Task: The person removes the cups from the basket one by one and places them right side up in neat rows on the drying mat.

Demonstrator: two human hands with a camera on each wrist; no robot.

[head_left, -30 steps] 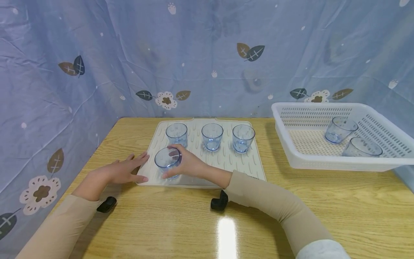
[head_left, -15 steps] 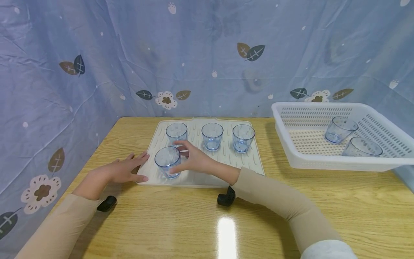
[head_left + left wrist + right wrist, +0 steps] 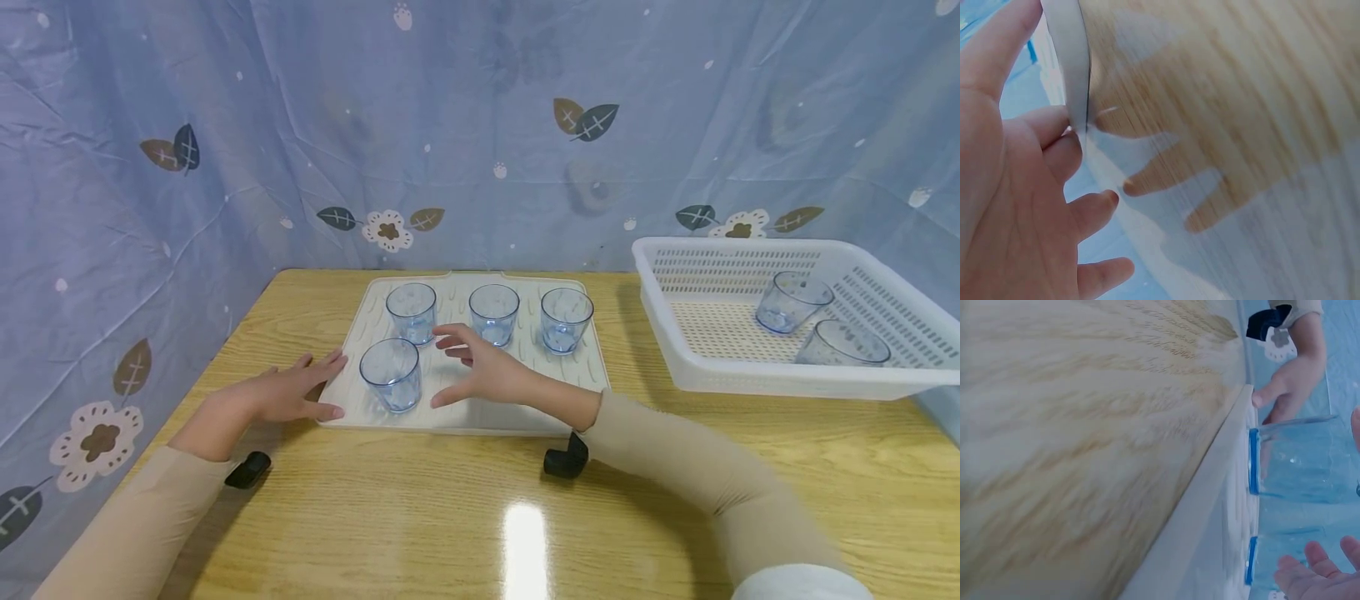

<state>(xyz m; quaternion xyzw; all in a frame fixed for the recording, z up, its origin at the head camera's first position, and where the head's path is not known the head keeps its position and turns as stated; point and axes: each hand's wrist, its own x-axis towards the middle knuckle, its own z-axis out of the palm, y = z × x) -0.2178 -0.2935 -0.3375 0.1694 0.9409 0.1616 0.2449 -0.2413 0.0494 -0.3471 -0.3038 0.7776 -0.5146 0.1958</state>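
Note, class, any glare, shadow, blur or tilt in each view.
Head view: a bright white glare patch on the tabletop; left wrist: darker finger-shaped patches on the tabletop beside the left hand, shadow or reflection, I cannot tell; right wrist: the tabletop's grain looks washed out and smeared, and the glasses appear turned sideways in the picture.

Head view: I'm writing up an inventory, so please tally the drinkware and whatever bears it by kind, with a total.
White ribbed rectangular mat: 1
White perforated plastic basket: 1
Clear blue-tinted tapered tumblers: 6 (4 on the mat, 2 in the basket)
Total: 8
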